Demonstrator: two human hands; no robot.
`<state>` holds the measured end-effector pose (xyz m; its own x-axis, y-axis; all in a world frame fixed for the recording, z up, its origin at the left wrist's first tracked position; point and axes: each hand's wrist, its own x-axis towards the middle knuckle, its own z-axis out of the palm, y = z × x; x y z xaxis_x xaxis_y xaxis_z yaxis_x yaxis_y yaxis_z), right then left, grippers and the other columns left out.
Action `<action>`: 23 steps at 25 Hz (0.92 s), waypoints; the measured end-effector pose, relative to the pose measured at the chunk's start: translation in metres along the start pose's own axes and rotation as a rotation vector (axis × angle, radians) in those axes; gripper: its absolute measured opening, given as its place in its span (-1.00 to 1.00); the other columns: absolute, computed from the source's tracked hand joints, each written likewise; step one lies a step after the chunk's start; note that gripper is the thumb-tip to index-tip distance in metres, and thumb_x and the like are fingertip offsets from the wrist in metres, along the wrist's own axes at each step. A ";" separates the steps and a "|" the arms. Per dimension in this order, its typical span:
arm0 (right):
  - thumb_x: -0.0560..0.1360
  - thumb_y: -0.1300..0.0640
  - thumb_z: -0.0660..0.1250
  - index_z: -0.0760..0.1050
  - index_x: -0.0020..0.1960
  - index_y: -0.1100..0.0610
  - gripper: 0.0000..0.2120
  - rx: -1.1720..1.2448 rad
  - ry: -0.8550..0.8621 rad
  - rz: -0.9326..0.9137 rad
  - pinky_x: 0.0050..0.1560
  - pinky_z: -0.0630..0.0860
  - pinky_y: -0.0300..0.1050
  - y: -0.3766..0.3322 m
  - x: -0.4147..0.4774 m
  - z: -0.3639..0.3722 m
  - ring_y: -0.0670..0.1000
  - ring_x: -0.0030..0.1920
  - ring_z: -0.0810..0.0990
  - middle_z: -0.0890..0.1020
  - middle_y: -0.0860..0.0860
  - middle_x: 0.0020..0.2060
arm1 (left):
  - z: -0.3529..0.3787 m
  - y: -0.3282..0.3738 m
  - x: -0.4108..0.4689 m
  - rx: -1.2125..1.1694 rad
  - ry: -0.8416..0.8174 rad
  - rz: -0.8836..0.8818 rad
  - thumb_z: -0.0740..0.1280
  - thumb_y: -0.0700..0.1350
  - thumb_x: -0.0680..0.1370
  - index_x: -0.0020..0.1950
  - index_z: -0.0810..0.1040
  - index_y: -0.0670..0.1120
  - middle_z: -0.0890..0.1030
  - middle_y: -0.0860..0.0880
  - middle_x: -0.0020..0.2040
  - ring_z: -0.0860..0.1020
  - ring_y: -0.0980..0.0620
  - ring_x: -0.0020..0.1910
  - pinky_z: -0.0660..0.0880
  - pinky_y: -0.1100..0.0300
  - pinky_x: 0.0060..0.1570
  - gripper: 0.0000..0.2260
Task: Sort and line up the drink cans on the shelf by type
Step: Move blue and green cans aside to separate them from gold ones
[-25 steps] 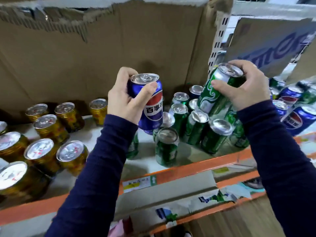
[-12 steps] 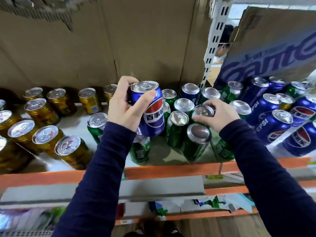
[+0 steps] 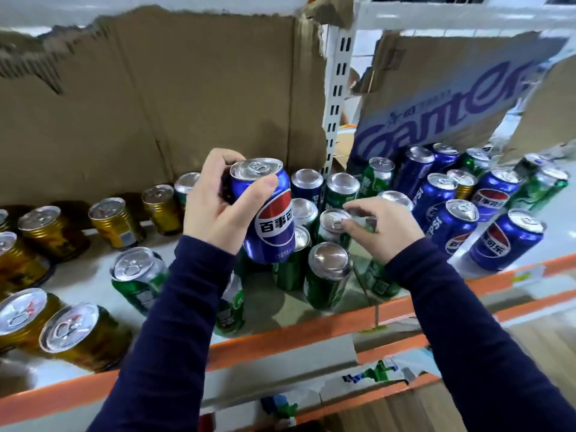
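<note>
Our left hand [image 3: 215, 210] grips the upright blue can [image 3: 268, 213] above the green cans [image 3: 327, 275] mid-shelf, our right hand [image 3: 386, 232] touches one green can [image 3: 333, 218] with curled fingers [image 3: 361, 210], grip unclear, and the blue row [image 3: 452, 226] it belongs with stands rightward, beyond that right hand.

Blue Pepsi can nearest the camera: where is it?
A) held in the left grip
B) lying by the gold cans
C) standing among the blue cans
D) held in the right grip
A: the left grip curls round the blue Pepsi can, lifted above the green cans; the right grip is down among those.
</note>
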<state>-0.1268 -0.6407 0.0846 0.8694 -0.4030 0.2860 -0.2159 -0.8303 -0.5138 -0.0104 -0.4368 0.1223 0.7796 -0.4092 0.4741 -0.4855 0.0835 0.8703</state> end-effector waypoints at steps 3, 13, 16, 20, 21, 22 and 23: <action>0.43 0.11 0.36 0.60 0.06 0.14 -0.77 0.004 0.195 -0.010 0.11 0.43 -0.23 0.030 -0.014 -0.023 -0.07 -0.02 0.54 0.64 0.03 -0.02 | 0.036 0.009 0.007 0.011 -0.089 0.021 0.35 0.14 0.34 -0.06 0.43 -0.09 0.54 0.12 -0.28 0.51 0.10 -0.28 0.47 0.16 -0.26 -0.64; 0.42 0.15 0.27 0.60 -0.07 0.17 -0.83 0.000 0.450 0.016 -0.18 0.47 -0.35 0.216 -0.042 -0.136 -0.04 -0.27 0.55 0.58 -0.05 -0.17 | 0.243 0.048 0.021 -0.113 -0.099 0.107 0.35 0.09 0.36 -0.04 0.43 -0.15 0.52 0.19 -0.28 0.46 0.23 -0.29 0.40 0.36 -0.25 -0.64; 0.40 0.21 0.22 0.61 -0.09 0.15 -0.80 0.037 0.437 0.086 -0.26 0.48 -0.30 0.276 -0.053 -0.155 -0.02 -0.32 0.54 0.59 0.02 -0.18 | 0.307 0.054 0.026 -0.122 -0.092 0.095 0.37 0.08 0.36 -0.04 0.42 -0.16 0.48 0.13 -0.28 0.43 0.19 -0.30 0.38 0.33 -0.27 -0.64; 0.42 0.32 0.28 0.62 -0.08 0.16 -0.82 0.001 0.354 0.139 -0.22 0.55 -0.13 0.334 -0.060 -0.164 0.06 -0.30 0.59 0.62 0.07 -0.16 | 0.374 0.046 0.034 0.038 -0.093 0.081 0.41 0.06 0.36 -0.04 0.43 -0.12 0.49 0.15 -0.27 0.46 0.29 -0.31 0.36 0.47 -0.29 -0.65; 0.41 0.34 0.31 0.62 -0.07 0.16 -0.82 -0.004 0.335 0.152 -0.19 0.57 -0.07 0.342 -0.061 -0.165 0.06 -0.28 0.59 0.62 0.07 -0.15 | 0.385 0.041 0.036 0.107 -0.119 0.076 0.40 0.11 0.33 -0.04 0.43 -0.12 0.50 0.15 -0.26 0.46 0.29 -0.30 0.35 0.48 -0.28 -0.62; 0.41 0.35 0.32 0.62 -0.06 0.16 -0.81 -0.006 0.317 0.165 -0.17 0.58 -0.03 0.349 -0.061 -0.166 0.06 -0.27 0.59 0.62 0.07 -0.15 | 0.393 0.035 0.038 0.187 -0.151 0.072 0.40 0.14 0.31 -0.04 0.43 -0.11 0.50 0.13 -0.24 0.46 0.26 -0.27 0.34 0.47 -0.28 -0.59; 0.40 0.35 0.33 0.62 -0.06 0.15 -0.81 -0.007 0.305 0.172 -0.15 0.58 -0.02 0.356 -0.061 -0.167 0.06 -0.26 0.59 0.62 0.07 -0.15 | 0.402 0.029 0.040 0.274 -0.177 0.068 0.39 0.16 0.29 -0.04 0.44 -0.11 0.51 0.09 -0.21 0.45 0.21 -0.24 0.32 0.44 -0.26 -0.57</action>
<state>-0.3312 -0.9758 0.0195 0.6476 -0.6325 0.4248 -0.3516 -0.7427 -0.5698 -0.1527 -0.8160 0.1126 0.6726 -0.5645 0.4784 -0.6409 -0.1214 0.7579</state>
